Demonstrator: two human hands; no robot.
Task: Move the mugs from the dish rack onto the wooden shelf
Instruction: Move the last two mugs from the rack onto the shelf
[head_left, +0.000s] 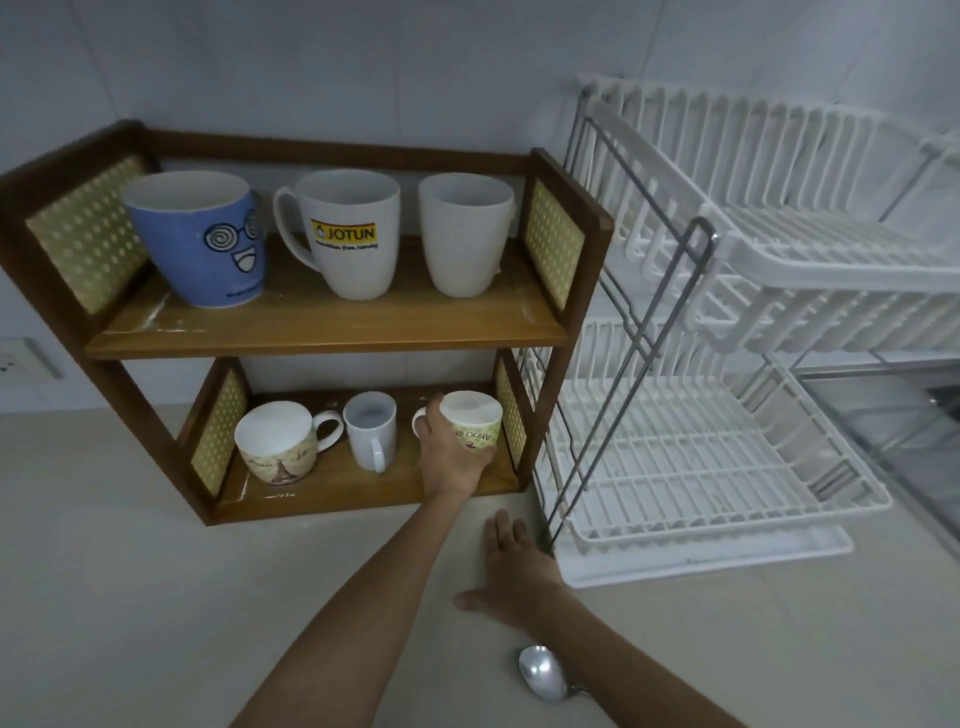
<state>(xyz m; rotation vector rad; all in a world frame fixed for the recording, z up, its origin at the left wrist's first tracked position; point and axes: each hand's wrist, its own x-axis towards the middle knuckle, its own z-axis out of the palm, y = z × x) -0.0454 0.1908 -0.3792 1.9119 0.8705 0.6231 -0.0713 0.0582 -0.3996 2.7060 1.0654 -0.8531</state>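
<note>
While the left hand (448, 457) holds 1 mug (475, 422), 5 mugs (353, 234) sit shelved.

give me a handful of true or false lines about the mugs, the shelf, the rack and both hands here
1. The left hand grips a green-printed mug on the lower board of the wooden shelf. True.
2. The dish rack holds two mugs. False: no mugs show in either tier.
3. The right hand lies flat on the counter, holding nothing. True.
4. The upper board carries four mugs. False: three, a blue cartoon mug, a Jotun mug and a plain white mug.
5. A spoon lies on the counter near the right forearm. True.
</note>
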